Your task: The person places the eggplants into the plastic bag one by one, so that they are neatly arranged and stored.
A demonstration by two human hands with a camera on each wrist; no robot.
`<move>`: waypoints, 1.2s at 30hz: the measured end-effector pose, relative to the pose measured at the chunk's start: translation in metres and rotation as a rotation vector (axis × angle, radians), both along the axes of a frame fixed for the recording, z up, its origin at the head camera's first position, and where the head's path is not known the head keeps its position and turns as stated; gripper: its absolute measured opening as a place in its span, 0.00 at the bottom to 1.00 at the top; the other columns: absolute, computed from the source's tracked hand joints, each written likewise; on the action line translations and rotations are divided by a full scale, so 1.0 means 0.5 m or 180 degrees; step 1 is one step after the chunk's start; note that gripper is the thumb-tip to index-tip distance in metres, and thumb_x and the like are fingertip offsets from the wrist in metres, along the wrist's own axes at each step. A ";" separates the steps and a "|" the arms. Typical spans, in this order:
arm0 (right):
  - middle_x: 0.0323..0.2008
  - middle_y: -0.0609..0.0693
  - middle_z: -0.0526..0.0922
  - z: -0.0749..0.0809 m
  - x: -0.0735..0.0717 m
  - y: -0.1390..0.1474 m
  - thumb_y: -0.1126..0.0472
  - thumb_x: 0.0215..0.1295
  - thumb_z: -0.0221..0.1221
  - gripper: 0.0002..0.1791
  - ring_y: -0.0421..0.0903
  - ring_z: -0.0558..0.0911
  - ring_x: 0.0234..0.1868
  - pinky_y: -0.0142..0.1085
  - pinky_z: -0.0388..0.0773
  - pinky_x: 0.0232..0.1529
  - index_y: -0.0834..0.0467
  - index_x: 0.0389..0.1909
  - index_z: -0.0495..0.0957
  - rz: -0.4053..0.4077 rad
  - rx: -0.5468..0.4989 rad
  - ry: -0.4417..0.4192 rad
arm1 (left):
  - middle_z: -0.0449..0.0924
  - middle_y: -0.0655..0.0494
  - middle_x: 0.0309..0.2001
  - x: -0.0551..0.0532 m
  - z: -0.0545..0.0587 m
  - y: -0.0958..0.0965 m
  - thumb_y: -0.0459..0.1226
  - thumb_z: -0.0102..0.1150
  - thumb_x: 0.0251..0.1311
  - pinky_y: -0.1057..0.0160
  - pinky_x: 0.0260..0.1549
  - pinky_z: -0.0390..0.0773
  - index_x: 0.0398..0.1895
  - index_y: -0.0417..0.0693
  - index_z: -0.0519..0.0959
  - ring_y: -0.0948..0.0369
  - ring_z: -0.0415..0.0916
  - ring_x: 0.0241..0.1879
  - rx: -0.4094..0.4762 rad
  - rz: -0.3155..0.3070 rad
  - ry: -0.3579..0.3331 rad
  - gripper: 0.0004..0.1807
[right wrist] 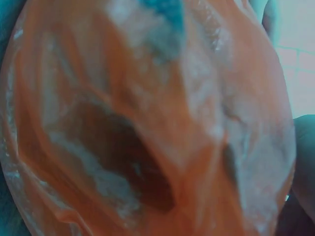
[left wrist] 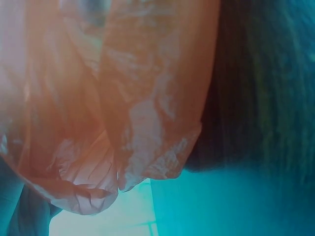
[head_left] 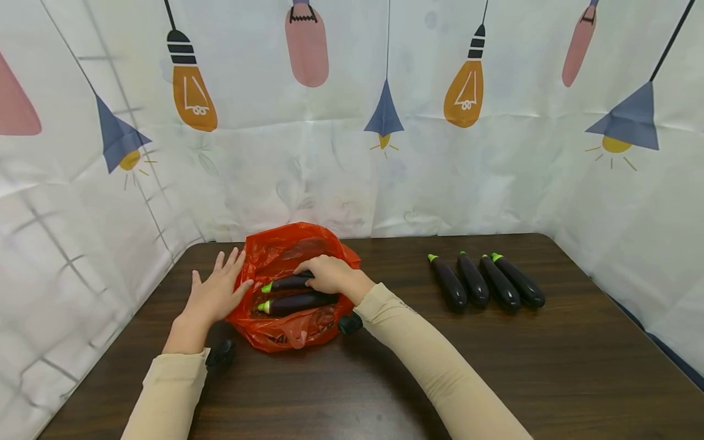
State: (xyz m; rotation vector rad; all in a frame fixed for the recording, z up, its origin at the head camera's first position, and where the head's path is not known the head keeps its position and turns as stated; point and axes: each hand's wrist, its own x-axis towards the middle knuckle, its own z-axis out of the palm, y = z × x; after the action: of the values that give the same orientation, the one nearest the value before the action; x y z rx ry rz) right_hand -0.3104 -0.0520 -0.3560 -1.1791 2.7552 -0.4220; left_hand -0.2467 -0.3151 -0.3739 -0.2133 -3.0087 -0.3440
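A red plastic bag point(head_left: 275, 337) lies open-mouthed on the table, left of the middle. Inside it are two dark eggplants with green stem ends, an upper one point(head_left: 291, 283) and a lower one point(head_left: 305, 302). My right hand point(head_left: 332, 275) reaches into the bag from the right and grips the upper eggplant, fingers bent over its right end. At the bag's left rim, my left hand point(head_left: 214, 296) has its fingers spread, the fingertips against the plastic. Bag plastic point(left wrist: 157, 108) fills much of the left wrist view, blurred; in the right wrist view the plastic point(right wrist: 197, 162) hides the hand.
Several more eggplants point(head_left: 473, 278) lie side by side at the table's right, stem ends away from me. The dark wooden table point(head_left: 429, 360) backs onto a white curtain point(head_left: 352, 177) printed with lamps. Dark wrist cameras sit below both wrists.
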 end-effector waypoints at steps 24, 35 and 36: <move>0.62 0.47 0.81 -0.014 -0.010 -0.007 0.61 0.76 0.58 0.21 0.45 0.80 0.59 0.38 0.75 0.62 0.50 0.67 0.79 0.0015 0.0048 -0.0249 | 0.38 0.37 0.81 0.003 0.005 0.003 0.49 0.52 0.76 0.18 0.61 0.27 0.82 0.38 0.46 0.36 0.31 0.79 0.0035 0.0013 0.0021 0.43; 0.63 0.48 0.80 -0.010 -0.006 -0.013 0.59 0.77 0.57 0.21 0.47 0.79 0.61 0.39 0.77 0.61 0.48 0.68 0.78 -0.0020 0.0149 -0.0178 | 0.37 0.37 0.82 0.001 -0.003 -0.002 0.47 0.52 0.76 0.18 0.60 0.26 0.82 0.38 0.45 0.36 0.30 0.79 0.0071 0.0019 -0.0021 0.43; 0.63 0.48 0.80 -0.009 -0.006 -0.013 0.59 0.77 0.57 0.21 0.47 0.79 0.61 0.40 0.76 0.61 0.48 0.68 0.78 -0.0024 0.0151 -0.0176 | 0.36 0.37 0.82 0.001 -0.003 -0.001 0.47 0.52 0.76 0.18 0.60 0.26 0.83 0.39 0.45 0.36 0.30 0.79 0.0077 0.0018 -0.0020 0.43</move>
State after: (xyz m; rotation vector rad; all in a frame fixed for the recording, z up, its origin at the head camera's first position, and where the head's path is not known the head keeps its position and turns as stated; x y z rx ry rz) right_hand -0.3133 -0.0584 -0.3606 -1.1292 2.7079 -0.3820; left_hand -0.2461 -0.3158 -0.3755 -0.2020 -3.0089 -0.3812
